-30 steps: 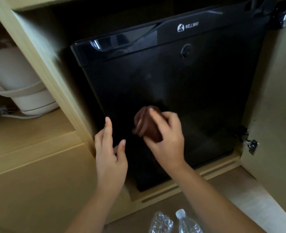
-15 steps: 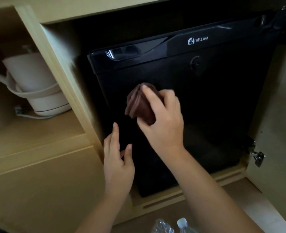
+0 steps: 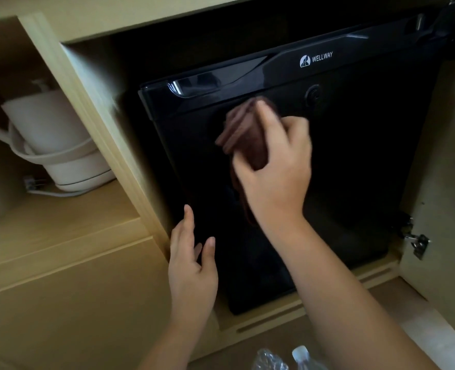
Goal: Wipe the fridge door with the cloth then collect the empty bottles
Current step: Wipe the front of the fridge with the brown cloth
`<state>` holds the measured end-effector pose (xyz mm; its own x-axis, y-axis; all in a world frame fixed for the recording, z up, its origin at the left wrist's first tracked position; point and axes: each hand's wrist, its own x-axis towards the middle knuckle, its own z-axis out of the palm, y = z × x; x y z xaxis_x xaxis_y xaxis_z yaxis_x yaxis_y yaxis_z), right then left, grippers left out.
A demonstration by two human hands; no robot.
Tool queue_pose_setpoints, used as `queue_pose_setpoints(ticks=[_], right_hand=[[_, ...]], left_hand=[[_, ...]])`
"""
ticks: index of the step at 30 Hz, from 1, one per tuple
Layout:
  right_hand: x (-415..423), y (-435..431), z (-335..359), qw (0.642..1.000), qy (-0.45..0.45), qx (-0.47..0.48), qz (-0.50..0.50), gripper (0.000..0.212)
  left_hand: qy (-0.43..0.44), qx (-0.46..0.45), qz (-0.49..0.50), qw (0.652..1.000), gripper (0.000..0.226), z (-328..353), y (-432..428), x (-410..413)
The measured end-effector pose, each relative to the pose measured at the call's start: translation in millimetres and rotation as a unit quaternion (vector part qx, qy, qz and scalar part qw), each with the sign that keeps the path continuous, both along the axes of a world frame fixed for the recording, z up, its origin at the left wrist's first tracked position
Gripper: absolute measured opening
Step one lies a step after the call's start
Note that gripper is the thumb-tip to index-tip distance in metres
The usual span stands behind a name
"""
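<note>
"Brown cloth (image 3: 243,134), where was it?"
"Bunched in the right hand (image 3: 277,172), fingers curled round it, pressed against the upper part of the black fridge door (image 3: 354,169)."
"And the left hand (image 3: 191,265)?"
"Fingers straight, loosely spread, by the door's lower left edge; I couldn't tell if it touched."
"Bottles?"
"A crumpled bottle (image 3: 269,359) and a capped bottle (image 3: 304,355) on the floor below."

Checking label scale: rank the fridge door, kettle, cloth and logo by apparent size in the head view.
1. fridge door
2. kettle
3. cloth, partly hidden under the right hand
4. logo
</note>
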<state>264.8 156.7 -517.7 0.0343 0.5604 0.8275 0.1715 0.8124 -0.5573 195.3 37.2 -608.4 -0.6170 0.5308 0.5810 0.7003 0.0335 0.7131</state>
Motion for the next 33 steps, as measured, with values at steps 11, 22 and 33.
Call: queue_pose_setpoints(ticks=[11, 22, 33], right_hand=[[20.3, 17.1, -55.4, 0.991, 0.068, -0.103, 0.052, 0.065], [-2.6, -5.1, -47.2, 0.993, -0.089, 0.072, -0.006, 0.064], [8.6, -0.9, -126.0, 0.993, -0.091, -0.007, 0.074, 0.060]], left_hand=[[-0.030, -0.003, -0.032, 0.999, 0.058, 2.4, -4.9, -2.1], [-0.020, 0.007, -0.048, 0.999, 0.053, 1.5, -5.1, -5.4], [0.013, -0.003, -0.017, 1.000, 0.061, -6.8, -3.0, -7.5]])
